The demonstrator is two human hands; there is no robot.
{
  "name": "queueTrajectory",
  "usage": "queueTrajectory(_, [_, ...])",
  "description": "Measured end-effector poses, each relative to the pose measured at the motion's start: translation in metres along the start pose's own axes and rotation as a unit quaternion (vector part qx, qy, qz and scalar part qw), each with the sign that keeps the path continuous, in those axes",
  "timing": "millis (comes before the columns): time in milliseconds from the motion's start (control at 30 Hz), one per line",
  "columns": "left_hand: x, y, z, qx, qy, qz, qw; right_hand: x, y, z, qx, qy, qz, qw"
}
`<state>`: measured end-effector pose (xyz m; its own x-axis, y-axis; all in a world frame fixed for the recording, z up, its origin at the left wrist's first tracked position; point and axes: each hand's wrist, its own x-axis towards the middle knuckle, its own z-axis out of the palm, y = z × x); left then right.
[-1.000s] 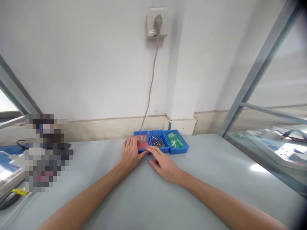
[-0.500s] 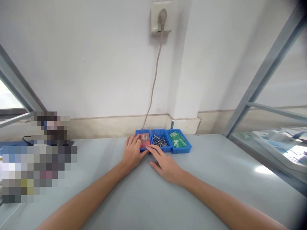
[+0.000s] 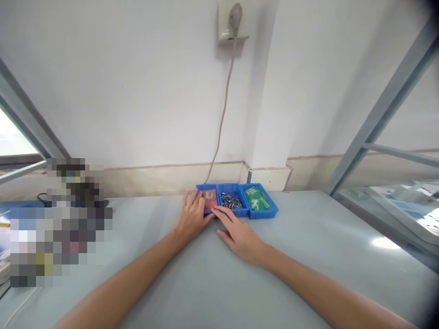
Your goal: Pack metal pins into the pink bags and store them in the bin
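Three small blue plastic trays stand side by side near the wall. The left tray (image 3: 207, 186) holds something flat and reddish with a pale patch. In the middle tray (image 3: 233, 188) lie many small shiny metal pieces. Green and clear bags with white bits fill the right tray (image 3: 263, 214). My left hand (image 3: 192, 215) rests over the left tray's near left side, fingers apart and thumb along its front. My right hand (image 3: 242, 237) lies in front of the left and middle trays, fingers stretched out, fingertips at their front edge. Neither hand visibly holds anything.
The grey table (image 3: 212, 278) runs up to the wall. A plug sits in a wall socket (image 3: 224, 32), its cord (image 3: 224, 105) hanging down behind the trays. Metal frame bars (image 3: 373, 114) rise at both sides. A pixelated area covers the left side.
The whole view has shifted slightly, so the trays appear a little further right. My left fingers look slightly straighter and more spread; my right hand stays at the trays' front edge.
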<state>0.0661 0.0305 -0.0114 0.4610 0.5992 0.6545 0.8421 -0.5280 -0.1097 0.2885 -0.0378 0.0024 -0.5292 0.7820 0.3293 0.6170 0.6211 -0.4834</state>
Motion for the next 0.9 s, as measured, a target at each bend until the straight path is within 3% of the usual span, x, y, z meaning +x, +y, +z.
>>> queueTrajectory(300, [0.001, 0.0, -0.005, -0.076, 0.0, 0.038, 0.996, 0.001, 0.005, 0.003, 0.011, 0.016, 0.005, 1.0])
queueTrajectory(533, [0.001, -0.001, -0.004, -0.089, 0.006, 0.041, 0.995, 0.0, 0.011, 0.004, 0.05, 0.049, 0.008, 0.997])
queueTrajectory(900, [0.002, 0.0, -0.007, -0.111, 0.004, 0.033, 0.993, 0.0, 0.014, 0.005, 0.018, 0.05, 0.003, 0.999])
